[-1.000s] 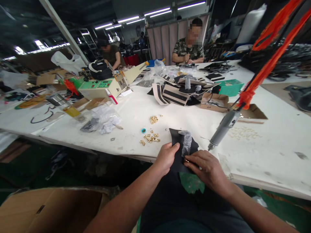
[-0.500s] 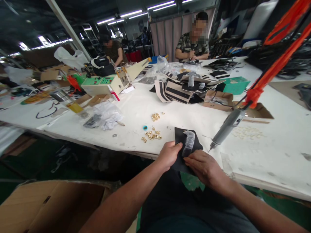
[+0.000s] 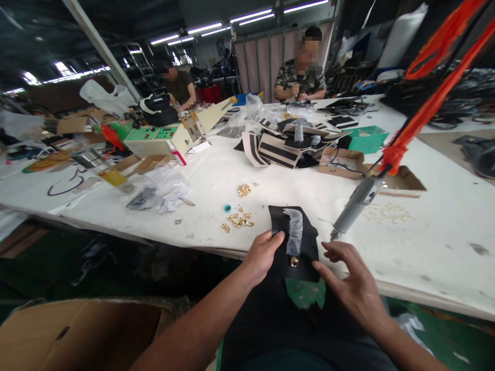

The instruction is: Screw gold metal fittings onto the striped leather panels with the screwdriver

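My left hand [image 3: 265, 256] grips the left edge of a black leather-like panel [image 3: 305, 242], thumb on top. A strip wrapped in clear plastic [image 3: 295, 232] runs down the panel, with a gold metal fitting [image 3: 294, 262] at its lower end. My right hand [image 3: 350, 273] is open at the panel's right side, its thumb tip at the edge and its fingers spread near the tip of a hanging grey electric screwdriver [image 3: 353, 208]. Small gold fittings [image 3: 238, 220] lie loose to the left, with another gold pile [image 3: 244, 190] behind them and a small blue ring-shaped cap [image 3: 228, 208] beside them.
Striped panels [image 3: 278, 149] are heaped at the table's middle, beside small cardboard boxes [image 3: 342, 162] and a green box [image 3: 367, 139]. A control machine [image 3: 158, 136] and plastic bags [image 3: 166, 190] stand left. An orange strap [image 3: 417, 123] hangs right. Two people sit across the table.
My right hand has moved off the panel's lower part to its right edge, fingers spreading. The gold fitting is now uncovered, and the panel lies more squarely toward me.
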`<state>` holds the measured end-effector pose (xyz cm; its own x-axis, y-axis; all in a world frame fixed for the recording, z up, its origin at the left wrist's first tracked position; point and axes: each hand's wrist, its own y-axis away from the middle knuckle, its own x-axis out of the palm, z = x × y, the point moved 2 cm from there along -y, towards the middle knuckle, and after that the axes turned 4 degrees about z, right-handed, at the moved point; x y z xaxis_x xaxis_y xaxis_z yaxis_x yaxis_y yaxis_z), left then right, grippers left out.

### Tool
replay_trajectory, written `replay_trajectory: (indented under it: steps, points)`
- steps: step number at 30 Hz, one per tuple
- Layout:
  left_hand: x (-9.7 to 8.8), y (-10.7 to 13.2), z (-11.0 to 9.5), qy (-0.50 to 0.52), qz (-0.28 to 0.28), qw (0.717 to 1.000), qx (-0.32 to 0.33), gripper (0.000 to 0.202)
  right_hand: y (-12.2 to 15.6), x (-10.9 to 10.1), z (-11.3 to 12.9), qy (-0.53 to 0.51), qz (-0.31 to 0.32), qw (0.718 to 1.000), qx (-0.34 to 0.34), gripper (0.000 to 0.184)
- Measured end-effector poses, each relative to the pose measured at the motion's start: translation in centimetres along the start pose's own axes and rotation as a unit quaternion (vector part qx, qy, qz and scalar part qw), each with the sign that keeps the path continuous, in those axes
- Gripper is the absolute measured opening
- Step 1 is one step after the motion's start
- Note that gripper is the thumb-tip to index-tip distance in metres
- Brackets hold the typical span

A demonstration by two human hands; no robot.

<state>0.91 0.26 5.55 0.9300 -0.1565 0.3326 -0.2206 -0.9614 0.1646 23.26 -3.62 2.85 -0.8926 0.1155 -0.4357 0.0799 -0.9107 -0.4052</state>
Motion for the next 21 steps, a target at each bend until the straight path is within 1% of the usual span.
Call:
replay_trajectory:
  steps: [1, 3, 5, 7, 8, 10, 12, 13, 15, 17, 18, 19, 21]
  points:
    - [0.2, 0.4, 0.0, 0.013, 0.012, 1.000, 0.004, 0.047, 0.0, 0.1, -0.1, -0.038, -0.008, 0.998, 0.057, 0.043]
    - [0.5, 1.1, -0.1, 0.026, 0.041, 0.999, -0.006, 0.044, 0.0, 0.4, -0.2, -0.118, 0.006, 0.982, 0.147, 0.049]
    - [0.7, 1.8, -0.4, 0.035, 0.071, 0.997, -0.025, 0.043, 0.0, 0.7, 0.0, -0.157, 0.032, 0.970, 0.181, 0.044]
    - [0.8, 2.0, -0.9, 0.059, 0.083, 0.994, -0.032, 0.044, 0.3, 0.8, 0.3, -0.141, 0.052, 0.972, 0.179, 0.041]
    - [0.8, 2.0, -1.2, 0.076, 0.077, 0.994, -0.030, 0.045, 0.6, 0.8, 0.5, -0.124, 0.061, 0.975, 0.171, 0.041]
    - [0.8, 1.8, -1.8, 0.103, 0.047, 0.993, -0.017, 0.048, 1.1, 0.8, 0.8, -0.093, 0.074, 0.981, 0.151, 0.041]
    - [0.8, 1.5, -2.2, 0.104, 0.015, 0.994, 0.001, 0.049, 1.5, 0.7, 1.0, -0.066, 0.085, 0.986, 0.125, 0.039]
    - [0.8, 1.4, -2.3, 0.090, 0.005, 0.996, 0.013, 0.049, 1.6, 0.5, 1.1, -0.055, 0.081, 0.989, 0.108, 0.035]
    - [0.8, 1.4, -2.3, 0.039, -0.005, 0.999, 0.032, 0.048, 1.2, -0.3, 1.6, -0.031, 0.035, 0.997, 0.064, 0.028]
    - [1.0, 1.6, -2.3, -0.045, -0.004, 0.998, 0.049, 0.045, 0.3, -1.4, 2.5, -0.001, -0.032, 0.999, 0.009, 0.031]
    - [1.2, 1.9, -2.3, -0.093, 0.001, 0.994, 0.058, 0.044, -0.4, -1.9, 3.1, 0.017, -0.056, 0.998, -0.020, 0.034]
    - [1.5, 2.1, -2.3, -0.135, 0.009, 0.989, 0.067, 0.044, -1.2, -2.3, 3.7, 0.035, -0.062, 0.996, -0.047, 0.034]
    - [2.2, 2.7, -2.6, -0.196, 0.030, 0.977, 0.079, 0.043, -2.9, -2.7, 5.0, 0.055, -0.037, 0.993, -0.100, 0.035]
